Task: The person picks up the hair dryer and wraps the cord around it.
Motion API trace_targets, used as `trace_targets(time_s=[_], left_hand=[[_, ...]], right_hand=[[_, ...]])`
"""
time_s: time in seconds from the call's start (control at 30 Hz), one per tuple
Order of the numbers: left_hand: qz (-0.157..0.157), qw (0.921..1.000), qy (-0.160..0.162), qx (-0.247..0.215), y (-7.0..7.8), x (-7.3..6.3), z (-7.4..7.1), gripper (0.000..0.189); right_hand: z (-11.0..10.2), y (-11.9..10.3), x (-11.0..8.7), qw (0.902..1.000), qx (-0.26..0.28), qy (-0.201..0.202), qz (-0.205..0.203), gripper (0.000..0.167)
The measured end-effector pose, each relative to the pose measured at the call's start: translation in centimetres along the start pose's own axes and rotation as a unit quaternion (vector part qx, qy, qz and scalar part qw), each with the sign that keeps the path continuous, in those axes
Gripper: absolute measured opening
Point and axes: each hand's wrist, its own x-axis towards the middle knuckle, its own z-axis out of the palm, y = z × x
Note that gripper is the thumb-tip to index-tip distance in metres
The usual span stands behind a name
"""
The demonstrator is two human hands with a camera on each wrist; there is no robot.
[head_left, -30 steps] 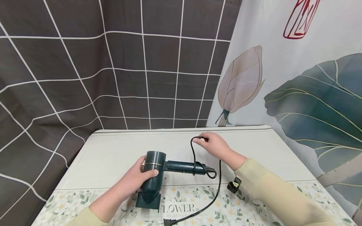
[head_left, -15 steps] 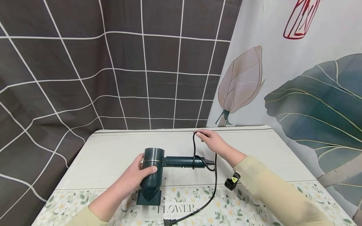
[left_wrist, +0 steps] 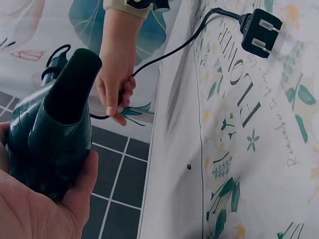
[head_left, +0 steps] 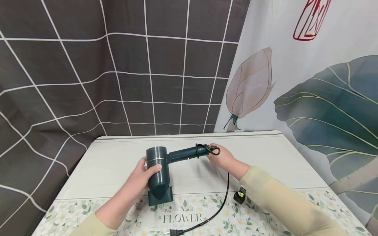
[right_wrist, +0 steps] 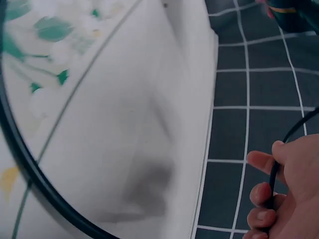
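A dark green hair dryer (head_left: 159, 177) with a flat nozzle (left_wrist: 70, 94) is held up off the table by my left hand (head_left: 141, 177), its thumb across the barrel and its fingers behind. The handle (head_left: 184, 153) points right and slightly up, with a loop of black power cord (head_left: 225, 196) round its end. Just behind the handle's end, my right hand (head_left: 222, 159) grips the cord; in the right wrist view its fingers (right_wrist: 260, 216) curl round it. From there the cord hangs down to the two-pin plug (head_left: 176, 232) lying on the tablecloth.
The table (head_left: 124, 154) wears a white cloth with a floral printed front part. A dark grid-patterned curtain (head_left: 165, 82) stands behind it, and a white curtain with plant prints (head_left: 257, 85) hangs at the right. A black wrist strap piece (head_left: 240, 195) hangs by the right sleeve.
The hair dryer has risen and tilted, its handle end swinging upward. My right hand has dropped from above the handle to behind its end, still gripping the cord.
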Motion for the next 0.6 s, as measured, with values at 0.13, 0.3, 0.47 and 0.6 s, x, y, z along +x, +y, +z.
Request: trace_targets(time_s=[0.13,0.3,0.47,0.6], left_hand=[[-0.006,0.9998,0.006,-0.02,0.1,0.1,0.0,0.099],[-0.003,0.9992,0.018,-0.036,0.2,0.5,-0.1,0.096],[0.009,0.9982,0.032,-0.05,0.3,0.8,-0.2,0.092],[0.012,0.9981,0.041,-0.043,0.4,0.8,-0.5,0.096]], right_hand=[[0.7,-0.4,-0.3,0.9969,-0.071,0.01,-0.032,0.026],[1.1,-1.2,-1.0,0.9846,-0.131,0.036,-0.11,0.021],[1.0,-2.0,-2.1,0.9735,-0.158,0.055,-0.155,0.019],[0.7,-2.4,-3.2,0.9651,-0.163,0.074,-0.191,0.017]])
